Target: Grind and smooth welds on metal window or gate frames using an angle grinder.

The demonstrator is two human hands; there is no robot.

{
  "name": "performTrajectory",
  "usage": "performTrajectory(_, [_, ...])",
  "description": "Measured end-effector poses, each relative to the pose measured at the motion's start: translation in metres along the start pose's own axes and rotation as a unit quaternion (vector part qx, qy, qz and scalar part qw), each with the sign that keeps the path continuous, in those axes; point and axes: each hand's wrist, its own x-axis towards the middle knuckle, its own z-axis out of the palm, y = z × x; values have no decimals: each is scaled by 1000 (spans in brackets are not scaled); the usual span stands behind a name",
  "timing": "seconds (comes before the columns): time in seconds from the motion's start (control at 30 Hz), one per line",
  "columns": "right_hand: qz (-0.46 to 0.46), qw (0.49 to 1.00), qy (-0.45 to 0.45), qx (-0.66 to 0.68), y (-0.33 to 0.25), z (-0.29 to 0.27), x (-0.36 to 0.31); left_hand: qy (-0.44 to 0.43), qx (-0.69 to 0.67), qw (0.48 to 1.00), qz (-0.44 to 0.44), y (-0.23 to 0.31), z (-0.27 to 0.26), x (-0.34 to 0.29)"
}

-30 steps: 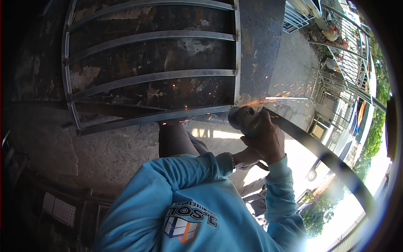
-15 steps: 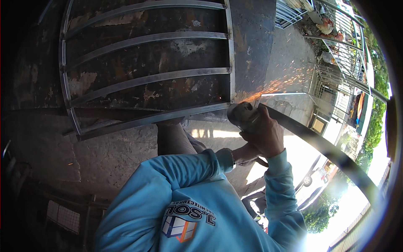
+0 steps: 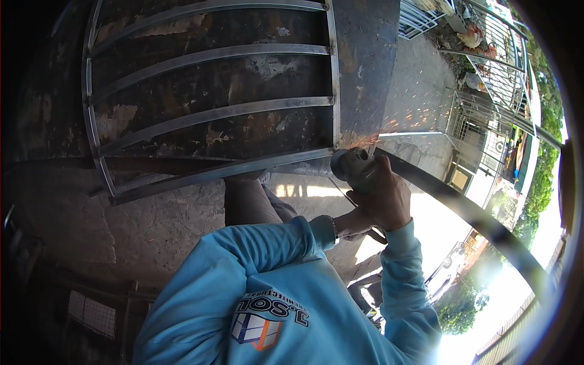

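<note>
An angle grinder (image 3: 358, 167) is held at the near right corner of a metal frame (image 3: 243, 165) made of square tubes with curved bars. Orange sparks (image 3: 374, 139) fly from its head toward the far right. My right hand (image 3: 391, 196) is wrapped round the grinder's body. My left hand (image 3: 354, 224) reaches across beneath the right one at the rear of the grinder; its fingers are mostly hidden. A band circles the left wrist. The grinder's disc and the spot it touches are hidden by its head.
The frame lies on a dark, worn metal tabletop (image 3: 362, 73). A long dark bar (image 3: 462, 207) runs from beside the grinder to the lower right. Metal grilles (image 3: 420, 18) and a chicken (image 3: 471, 38) are at the far right. A leg (image 3: 246, 204) shows under the table's near edge.
The spark stream has become thinner and shorter. The grinder and both hands stay in nearly the same place at the frame's corner.
</note>
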Motion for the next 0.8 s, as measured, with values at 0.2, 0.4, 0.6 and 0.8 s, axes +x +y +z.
performTrajectory(0.2, [-14, 1000, 9, -18, 2, 1, -3, 32, -9, 999, 1, -3, 2, 1])
performTrajectory(0.4, [-3, 1000, -6, -10, 1, -2, 1, -27, -20, 999, 3, 0, -4, 4])
performTrajectory(0.6, [-11, 1000, -1, -9, 2, -1, 2, 15, -14, 1000, 20, -4, -2, 6])
performTrajectory(0.8, [-12, 1000, -2, -16, 9, 0, -4, 6, -49, 999, -16, 0, 3, 4])
